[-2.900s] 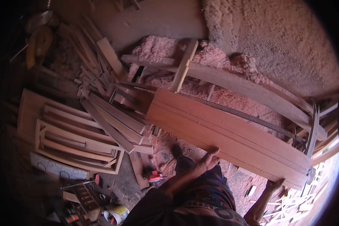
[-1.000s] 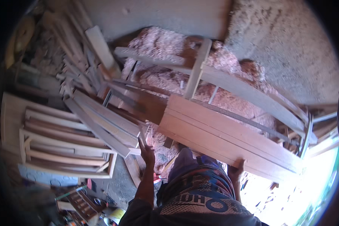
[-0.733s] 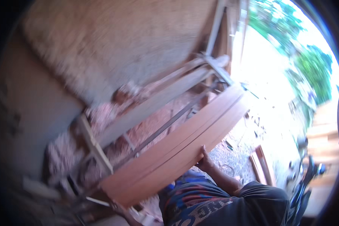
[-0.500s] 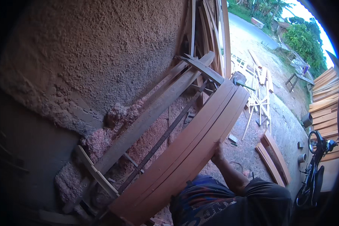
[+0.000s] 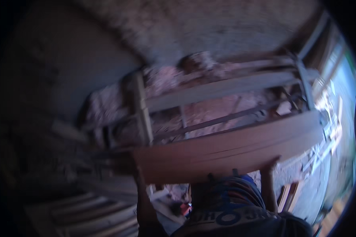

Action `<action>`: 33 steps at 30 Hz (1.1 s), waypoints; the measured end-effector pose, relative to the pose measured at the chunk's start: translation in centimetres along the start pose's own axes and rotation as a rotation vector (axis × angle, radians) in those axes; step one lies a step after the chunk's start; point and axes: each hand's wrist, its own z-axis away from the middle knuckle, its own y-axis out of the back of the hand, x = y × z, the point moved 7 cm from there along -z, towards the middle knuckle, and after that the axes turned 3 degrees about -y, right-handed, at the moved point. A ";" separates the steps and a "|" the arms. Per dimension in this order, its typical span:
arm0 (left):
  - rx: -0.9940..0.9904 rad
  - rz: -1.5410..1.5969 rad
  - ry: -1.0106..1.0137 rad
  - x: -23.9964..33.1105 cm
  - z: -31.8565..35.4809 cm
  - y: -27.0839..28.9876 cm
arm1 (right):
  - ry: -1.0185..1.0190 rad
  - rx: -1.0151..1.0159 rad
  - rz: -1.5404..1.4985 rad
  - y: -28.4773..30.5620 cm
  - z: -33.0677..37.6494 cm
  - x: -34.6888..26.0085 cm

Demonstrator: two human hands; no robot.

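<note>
A long, curved, reddish-brown wooden board [image 5: 225, 144] lies crosswise in front of me, with dark lines running along its length. My right hand [image 5: 269, 164] grips its near edge toward the right, thumb at the top and fingers hidden underneath. At the board's left end, my left hand [image 5: 135, 166] is against the corner; darkness and blur hide its fingers. Beyond the board stands a rough wooden frame [image 5: 225, 89] of beams and crosspieces, with the board's far edge along its near side.
Pinkish shavings [image 5: 166, 81] are heaped under and behind the frame, against a rough wall [image 5: 233, 23]. Light wooden strips [image 5: 318, 156] lie at the right, near curved pieces [image 5: 289, 195] on the floor. More timber [image 5: 95, 215] fills the lower left, and a small red object [image 5: 186, 208] lies below the board.
My view has swung left, so the board now runs nearly level across the picture. My left hand has come into view at its left end; my right hand remains at the near edge.
</note>
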 end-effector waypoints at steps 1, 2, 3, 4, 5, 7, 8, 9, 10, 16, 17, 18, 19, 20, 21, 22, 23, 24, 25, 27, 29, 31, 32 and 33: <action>0.071 -0.012 0.034 0.9 0.8 0.6 | 0.037 -0.005 0.130 -1.2 0.4 0.0; 0.088 -0.094 -0.037 1.2 0.5 2.2 | 0.022 -0.014 0.116 -2.5 0.5 -0.4; 0.000 -0.148 0.018 2.9 0.9 -0.1 | -0.009 0.020 0.072 0.6 -1.0 -0.6; 0.066 -0.033 0.004 0.8 1.1 2.1 | -0.087 0.032 0.024 2.5 -2.6 0.5; 0.071 -0.081 -0.020 0.3 1.3 2.1 | -0.157 0.046 -0.011 1.4 -2.5 0.8; 0.043 -0.117 0.010 0.3 2.2 2.0 | -0.264 0.104 -0.096 -0.7 -1.4 -0.1; 0.015 -0.101 0.064 0.7 2.9 2.0 | -0.226 0.127 -0.038 -2.2 -0.6 -1.1; -0.019 -0.088 0.110 1.7 3.4 1.7 | -0.272 0.129 -0.066 -2.8 -0.1 -1.3; -0.054 -0.099 0.072 3.9 3.8 1.0 | -0.285 0.124 -0.079 -3.4 0.3 -1.7; 0.017 -0.136 0.171 3.7 3.1 0.1 | -0.151 0.022 0.029 -3.0 2.3 0.2; -0.058 -0.167 0.161 2.0 2.6 0.6 | -0.161 0.040 -0.034 -4.0 2.5 2.0; -0.124 -0.198 0.149 -0.5 1.7 1.5 | -0.197 0.068 -0.065 -6.2 4.1 3.5; -0.152 -0.177 0.106 -1.0 1.7 1.7 | -0.223 0.105 -0.097 -9.1 6.7 4.5; -0.201 -0.148 0.055 -1.0 1.2 1.2 | -0.220 0.109 -0.095 -9.9 7.5 4.8; -0.209 -0.070 -0.021 0.2 1.8 0.4 | -0.211 0.101 -0.086 -9.6 8.0 5.1; -0.214 0.010 -0.095 1.5 2.2 -0.1 | -0.189 0.088 -0.068 -9.5 8.1 4.9; -0.217 0.030 -0.101 1.7 2.3 0.0 | -0.168 0.068 -0.053 -9.2 7.9 4.9; -0.218 0.050 -0.107 1.7 2.2 0.0 | -0.155 0.050 -0.040 -9.3 7.8 5.1; -0.218 0.072 -0.113 1.7 2.1 -0.1 | -0.147 0.040 -0.025 -9.1 7.9 5.1; -0.203 0.051 -0.104 1.9 2.6 0.5 | -0.161 0.044 -0.021 -11.3 9.8 5.3; -0.189 0.031 -0.114 2.2 2.8 0.8 | -0.176 0.032 -0.020 -12.6 11.0 5.0; -0.171 0.004 -0.145 2.5 2.8 0.9 | -0.199 0.004 -0.021 -13.5 11.5 5.0; -0.182 0.015 -0.137 2.4 2.8 0.9 | -0.198 0.018 -0.028 -13.6 11.7 4.9; -0.193 0.025 -0.129 2.3 2.7 0.9 | -0.197 0.032 -0.037 -13.8 11.8 4.9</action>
